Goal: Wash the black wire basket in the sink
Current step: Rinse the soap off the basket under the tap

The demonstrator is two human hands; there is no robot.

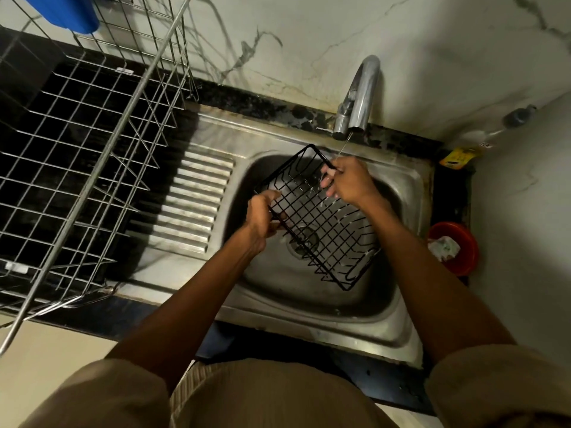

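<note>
The black wire basket hangs tilted over the steel sink, above the drain. My left hand grips its left rim with curled fingers. At the basket's far edge my right hand pinches the top wire, just under a thin stream of water that falls from the chrome tap. Drops of water cling to the basket's wires.
A large steel wire dish rack stands on the dark counter left of the ribbed drainboard. A red bowl with a crumpled wrapper sits at the right of the sink. A yellow packet lies in the back corner.
</note>
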